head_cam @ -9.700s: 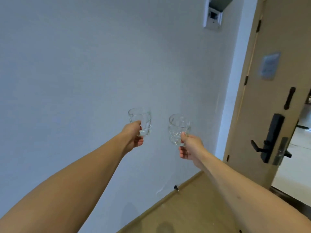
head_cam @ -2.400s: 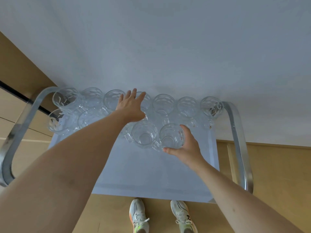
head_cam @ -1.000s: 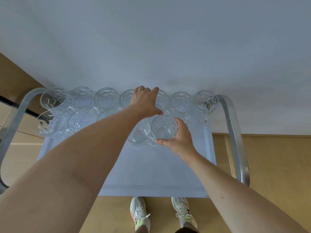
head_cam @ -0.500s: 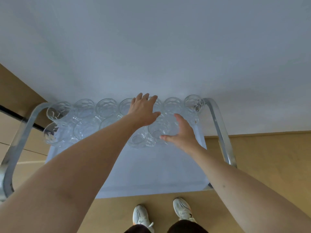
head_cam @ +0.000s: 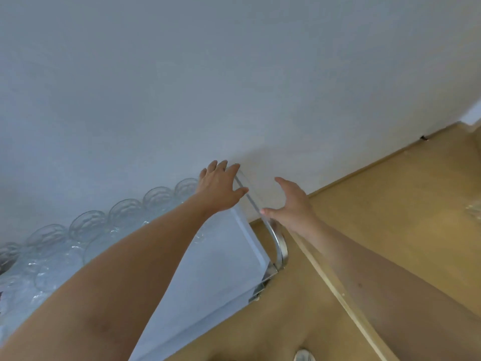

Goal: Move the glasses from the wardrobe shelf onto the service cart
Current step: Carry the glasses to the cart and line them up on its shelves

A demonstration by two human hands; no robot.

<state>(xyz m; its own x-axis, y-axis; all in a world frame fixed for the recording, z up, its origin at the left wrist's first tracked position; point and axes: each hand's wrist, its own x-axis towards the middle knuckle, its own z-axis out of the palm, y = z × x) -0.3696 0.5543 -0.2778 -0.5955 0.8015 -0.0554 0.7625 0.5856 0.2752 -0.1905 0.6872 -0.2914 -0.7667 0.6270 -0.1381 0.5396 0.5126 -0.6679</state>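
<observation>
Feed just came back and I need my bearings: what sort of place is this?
Probably a hotel room or corridor, though that is a guess. A metal-framed service cart packed with rows of clear glasses stands against a plain white wall on a wood-look floor. Both hands are empty.

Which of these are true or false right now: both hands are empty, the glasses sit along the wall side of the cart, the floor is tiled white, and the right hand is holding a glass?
1. Both hands are empty. True: the left hand and right hand are open, holding nothing.
2. The glasses stand along the wall side of the cart. True.
3. The floor is white tile. False: the floor is tan and wood-coloured.
4. The right hand holds a glass. False: its fingers are spread, beside the cart's metal handle.
</observation>
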